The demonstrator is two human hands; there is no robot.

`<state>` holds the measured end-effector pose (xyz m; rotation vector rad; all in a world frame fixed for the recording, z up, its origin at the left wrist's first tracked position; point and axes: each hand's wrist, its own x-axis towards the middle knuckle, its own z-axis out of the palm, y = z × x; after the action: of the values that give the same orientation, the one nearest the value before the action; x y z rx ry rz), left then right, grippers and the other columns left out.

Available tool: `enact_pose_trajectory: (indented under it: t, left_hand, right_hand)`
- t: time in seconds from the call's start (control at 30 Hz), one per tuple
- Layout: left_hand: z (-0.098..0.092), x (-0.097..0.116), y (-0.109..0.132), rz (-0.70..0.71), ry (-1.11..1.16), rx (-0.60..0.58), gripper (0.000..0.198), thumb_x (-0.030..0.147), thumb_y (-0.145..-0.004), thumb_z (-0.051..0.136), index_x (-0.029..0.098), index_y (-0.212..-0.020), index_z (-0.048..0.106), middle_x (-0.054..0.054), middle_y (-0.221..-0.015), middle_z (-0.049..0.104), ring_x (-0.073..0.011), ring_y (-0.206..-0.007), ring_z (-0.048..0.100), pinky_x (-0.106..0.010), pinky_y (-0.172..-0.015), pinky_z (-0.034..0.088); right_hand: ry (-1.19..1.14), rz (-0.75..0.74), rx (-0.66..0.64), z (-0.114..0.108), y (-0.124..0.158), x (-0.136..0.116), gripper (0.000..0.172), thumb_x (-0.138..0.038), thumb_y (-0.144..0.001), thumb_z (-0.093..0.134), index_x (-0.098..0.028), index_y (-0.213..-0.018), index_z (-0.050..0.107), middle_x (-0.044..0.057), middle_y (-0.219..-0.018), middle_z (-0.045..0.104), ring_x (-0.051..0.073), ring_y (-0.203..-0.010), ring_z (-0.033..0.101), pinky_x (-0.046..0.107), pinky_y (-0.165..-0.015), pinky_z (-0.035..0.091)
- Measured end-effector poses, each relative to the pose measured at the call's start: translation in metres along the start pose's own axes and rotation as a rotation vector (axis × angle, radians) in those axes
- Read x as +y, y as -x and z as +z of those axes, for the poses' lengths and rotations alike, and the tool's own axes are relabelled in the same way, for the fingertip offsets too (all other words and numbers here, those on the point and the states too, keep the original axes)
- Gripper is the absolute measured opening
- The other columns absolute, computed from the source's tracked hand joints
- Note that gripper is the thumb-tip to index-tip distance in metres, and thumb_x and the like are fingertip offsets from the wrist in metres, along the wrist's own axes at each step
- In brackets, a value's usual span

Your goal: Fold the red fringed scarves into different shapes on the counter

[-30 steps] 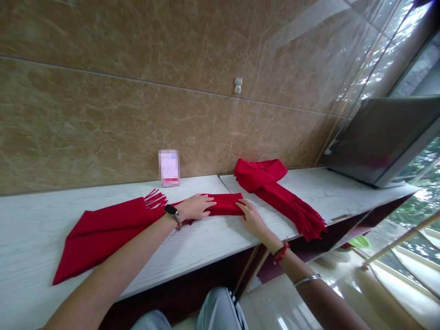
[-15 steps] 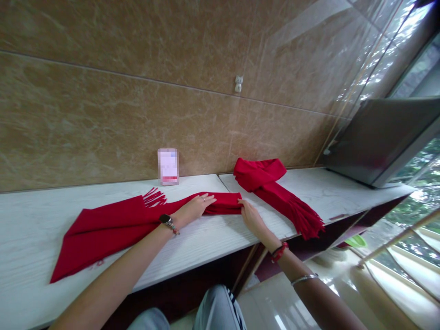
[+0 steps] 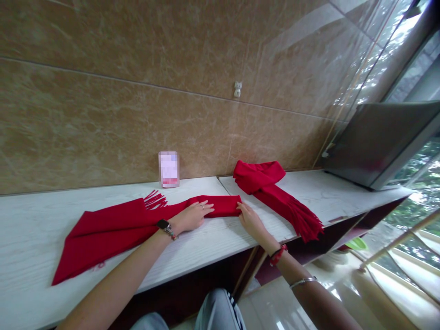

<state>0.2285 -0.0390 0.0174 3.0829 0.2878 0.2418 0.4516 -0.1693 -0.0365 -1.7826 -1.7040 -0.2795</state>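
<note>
A red fringed scarf (image 3: 113, 229) lies along the white counter, spread wide at its left end and folded into a narrow strip toward the right. On the narrow part, my left hand (image 3: 192, 215) rests flat with fingers outstretched. My right hand (image 3: 250, 220) pinches the strip's right end at its front corner. The fringe sticks up from the back edge, left of my left hand. To the right lies a second red scarf (image 3: 261, 176), looped over itself, its fringed end hanging past the counter's front edge.
The white counter (image 3: 27, 238) runs along a brown tiled wall (image 3: 120, 128). A blurred pink-and-white card-like object (image 3: 169, 169) leans on the wall. At the far right stands a dark grey box-shaped appliance (image 3: 385, 142). Below the counter are open shelves, with a green item (image 3: 357, 243) near them.
My left hand has slid slightly toward the front of the strip, whose top now looks smoother. My right hand keeps its pinch on the end. The view has tilted a little.
</note>
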Motion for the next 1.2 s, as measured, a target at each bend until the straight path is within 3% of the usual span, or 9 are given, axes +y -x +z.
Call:
enact_pose_trajectory:
  t: [0.17, 0.27, 0.37, 0.5, 0.73, 0.83, 0.97, 1.07, 1.2]
  left_hand:
    - [-0.007, 0.003, -0.016, -0.110, 0.004, 0.105, 0.038, 0.029, -0.093, 0.030, 0.021, -0.124, 0.051, -0.007, -0.138, 0.040, -0.0252, -0.130, 0.030, -0.047, -0.103, 0.025]
    - [-0.001, 0.000, -0.027, -0.140, -0.043, 0.056, 0.041, 0.028, -0.093, 0.028, 0.021, -0.132, 0.042, -0.009, -0.142, 0.034, -0.0280, -0.131, 0.028, -0.051, -0.101, 0.025]
    - [0.012, -0.006, -0.030, -0.124, -0.080, 0.048, 0.043, 0.027, -0.093, 0.029, 0.018, -0.133, 0.040, -0.009, -0.142, 0.034, -0.0264, -0.131, 0.027, -0.046, -0.102, 0.027]
    - [0.023, -0.015, -0.025, -0.099, -0.098, 0.111, 0.044, 0.028, -0.093, 0.030, 0.016, -0.135, 0.037, -0.009, -0.141, 0.035, -0.0213, -0.130, 0.030, -0.038, -0.103, 0.026]
    - [0.013, -0.021, -0.017, -0.103, 0.067, 0.092, 0.044, 0.034, -0.094, 0.031, 0.016, -0.134, 0.038, -0.010, -0.141, 0.034, -0.0210, -0.132, 0.027, -0.038, -0.104, 0.024]
    - [-0.004, -0.027, 0.011, -0.186, 0.146, 0.169, 0.047, 0.038, -0.094, 0.027, 0.016, -0.134, 0.038, -0.010, -0.142, 0.033, -0.0207, -0.132, 0.025, -0.038, -0.106, 0.023]
    - [-0.037, -0.058, 0.085, -0.292, 0.087, 0.291, 0.045, 0.039, -0.092, 0.032, 0.017, -0.128, 0.045, -0.008, -0.140, 0.037, -0.0207, -0.130, 0.030, -0.037, -0.107, 0.023]
    - [-0.058, -0.091, 0.154, -0.506, 0.028, 0.305, 0.046, 0.041, -0.088, 0.037, 0.015, -0.125, 0.049, -0.009, -0.136, 0.042, -0.0220, -0.127, 0.034, -0.037, -0.107, 0.024]
    - [-0.070, -0.120, 0.230, -0.823, 0.088, 0.298, 0.053, 0.045, -0.081, 0.045, 0.010, -0.120, 0.051, -0.014, -0.131, 0.048, -0.0247, -0.122, 0.041, -0.036, -0.106, 0.027]
  right_hand:
    - [0.047, -0.011, 0.004, -0.004, -0.012, -0.003, 0.042, -0.008, -0.076, 0.033, -0.012, -0.113, 0.054, 0.016, -0.129, 0.048, 0.023, -0.125, 0.038, 0.044, -0.103, 0.033]
    - [0.093, 0.012, 0.014, -0.004, -0.037, -0.012, 0.042, -0.018, -0.086, 0.031, -0.012, -0.124, 0.047, 0.017, -0.136, 0.041, 0.024, -0.128, 0.034, 0.045, -0.101, 0.034]
    - [0.251, 0.033, -0.133, 0.002, -0.055, -0.024, 0.043, -0.026, -0.090, 0.029, -0.009, -0.126, 0.044, 0.021, -0.133, 0.043, 0.028, -0.126, 0.036, 0.048, -0.096, 0.037]
    - [0.483, -0.100, -0.345, 0.011, -0.053, -0.032, 0.037, -0.024, -0.092, 0.030, -0.015, -0.121, 0.050, 0.019, -0.132, 0.046, 0.029, -0.125, 0.037, 0.053, -0.094, 0.036]
    - [0.544, -0.281, -0.377, 0.008, -0.049, -0.016, 0.033, -0.017, -0.091, 0.032, -0.014, -0.111, 0.058, 0.019, -0.132, 0.045, 0.030, -0.125, 0.037, 0.053, -0.093, 0.038]
    - [0.464, -0.280, -0.388, 0.009, -0.053, 0.004, 0.032, -0.016, -0.089, 0.036, -0.015, -0.110, 0.059, 0.018, -0.131, 0.047, 0.030, -0.123, 0.039, 0.052, -0.094, 0.038]
    - [0.325, -0.139, -0.314, 0.019, -0.070, 0.010, 0.035, -0.020, -0.088, 0.036, -0.013, -0.118, 0.054, 0.020, -0.130, 0.047, 0.032, -0.124, 0.038, 0.057, -0.096, 0.033]
    - [0.160, -0.112, -0.239, 0.034, -0.090, -0.032, 0.044, -0.030, -0.091, 0.032, -0.012, -0.129, 0.043, 0.019, -0.137, 0.039, 0.031, -0.129, 0.030, 0.057, -0.100, 0.026]
    - [-0.059, -0.397, -0.320, 0.058, -0.106, -0.127, 0.049, -0.037, -0.091, 0.034, -0.013, -0.133, 0.038, 0.016, -0.141, 0.035, 0.027, -0.132, 0.026, 0.050, -0.105, 0.023]
